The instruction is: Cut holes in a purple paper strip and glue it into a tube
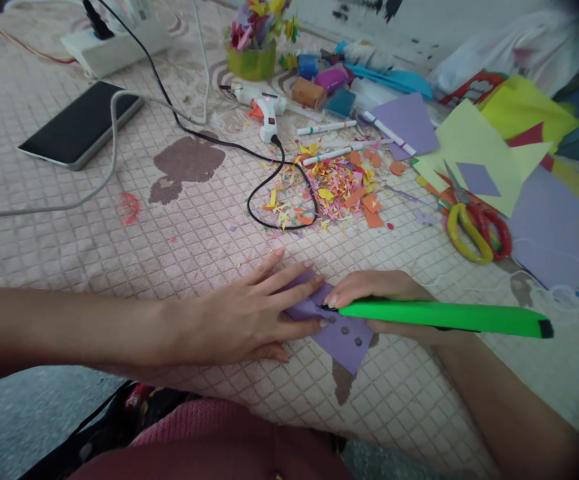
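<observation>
A piece of purple paper (338, 341) lies on the quilted cloth, with several small dark spots like cut holes in a slanting row. My left hand (249, 310) rests flat over its left part, fingers spread and pressing it down. From the other side, my right hand (384, 285) grips what looks like a green utility knife (444, 315) with a black end cap. Its dark tip meets the paper beside my left fingertips. The blade itself is too small and covered to make out.
Behind my hands lie paper scraps (342, 190), a looped black cord and a white glue gun (268, 113). Scissors (476, 230) sit at the right among coloured sheets (562, 227). A black phone-like device (82, 123) and a power strip (114, 50) are at the left.
</observation>
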A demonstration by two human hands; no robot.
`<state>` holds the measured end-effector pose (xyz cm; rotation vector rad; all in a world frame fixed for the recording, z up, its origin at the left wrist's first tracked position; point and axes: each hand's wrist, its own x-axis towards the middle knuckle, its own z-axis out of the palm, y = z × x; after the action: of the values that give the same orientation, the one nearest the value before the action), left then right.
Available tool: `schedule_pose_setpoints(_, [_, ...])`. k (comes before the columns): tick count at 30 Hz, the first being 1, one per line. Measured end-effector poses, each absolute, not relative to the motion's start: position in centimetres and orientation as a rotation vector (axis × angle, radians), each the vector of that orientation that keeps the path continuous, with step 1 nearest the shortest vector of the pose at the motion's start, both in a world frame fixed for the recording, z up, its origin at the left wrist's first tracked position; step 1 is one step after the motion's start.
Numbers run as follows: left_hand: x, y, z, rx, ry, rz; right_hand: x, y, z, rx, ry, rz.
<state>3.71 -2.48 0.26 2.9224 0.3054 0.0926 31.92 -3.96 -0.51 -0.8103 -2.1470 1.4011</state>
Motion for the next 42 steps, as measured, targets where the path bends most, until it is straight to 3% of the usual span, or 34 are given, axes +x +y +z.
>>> schedule_pose_setpoints(42, [3.64, -2.5, -0.08, 2.919, 0.295, 0.142, 31.29, -3.97, 0.43, -0.754, -2.268, 1.32])
